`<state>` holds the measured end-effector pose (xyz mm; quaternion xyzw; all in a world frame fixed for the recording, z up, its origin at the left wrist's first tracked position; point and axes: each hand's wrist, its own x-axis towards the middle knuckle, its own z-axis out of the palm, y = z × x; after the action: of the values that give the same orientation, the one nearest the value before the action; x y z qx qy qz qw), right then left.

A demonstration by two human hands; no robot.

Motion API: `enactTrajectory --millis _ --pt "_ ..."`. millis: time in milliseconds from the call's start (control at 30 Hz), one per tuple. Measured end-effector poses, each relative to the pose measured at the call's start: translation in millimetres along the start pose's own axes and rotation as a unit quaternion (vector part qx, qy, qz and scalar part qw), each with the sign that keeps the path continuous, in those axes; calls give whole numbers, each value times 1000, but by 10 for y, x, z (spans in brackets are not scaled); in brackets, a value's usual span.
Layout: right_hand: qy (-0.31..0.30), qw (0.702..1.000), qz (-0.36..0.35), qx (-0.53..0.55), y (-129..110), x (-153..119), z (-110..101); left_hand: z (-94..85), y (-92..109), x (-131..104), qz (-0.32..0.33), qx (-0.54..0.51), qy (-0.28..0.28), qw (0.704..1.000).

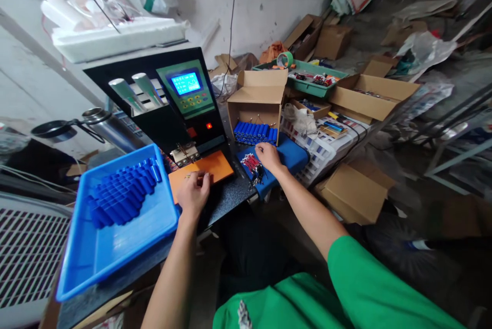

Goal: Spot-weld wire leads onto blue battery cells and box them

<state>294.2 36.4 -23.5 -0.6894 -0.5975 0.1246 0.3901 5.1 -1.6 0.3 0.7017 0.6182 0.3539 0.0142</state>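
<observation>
My left hand (193, 190) rests on an orange board (219, 165) in front of a spot welder (149, 124) with a lit blue screen. Its fingers are curled, and what they hold, if anything, is hidden. My right hand (268, 157) is closed, fingertips together, beside a bundle of red and black wires (252, 165) on a blue cloth pad (290, 152). Anything between those fingertips is too small to make out. Just behind it, an open carton (259, 94) lies on its side, with rows of blue cylindrical battery cells (253, 131) inside.
On the left a blue tray (126, 247) holds many standing blue cells (123, 190). Behind it are a steel flask (109, 126) and a white foam lid (119, 39) on the machine. Green bins (311, 85), an open box (369, 96) and a white basket (315, 152) stand to the right.
</observation>
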Motion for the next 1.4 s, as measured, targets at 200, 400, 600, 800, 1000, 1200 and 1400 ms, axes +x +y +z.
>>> enactTrajectory --millis 200,400,600,800,1000,1200,1400 --pt "-99 995 21 -14 -132 89 127 9 -6 -12 -2 -3 0 1000" --pt "-136 988 8 -78 -148 153 203 16 0 -26 -9 -4 5 1000" --pt "-137 981 1 -135 -184 64 187 23 -7 -34 -8 1 4 1000" --pt "-110 983 -4 -147 -169 20 198 33 -10 -36 -11 7 2 1000" --pt "-79 994 7 -78 -43 49 250 38 -8 -41 -10 14 3 1000" --pt "-18 985 39 169 71 130 232 19 14 -30 -13 13 -4 1000" --pt "38 904 120 408 14 242 130 22 19 -29 -23 7 -9 1000"
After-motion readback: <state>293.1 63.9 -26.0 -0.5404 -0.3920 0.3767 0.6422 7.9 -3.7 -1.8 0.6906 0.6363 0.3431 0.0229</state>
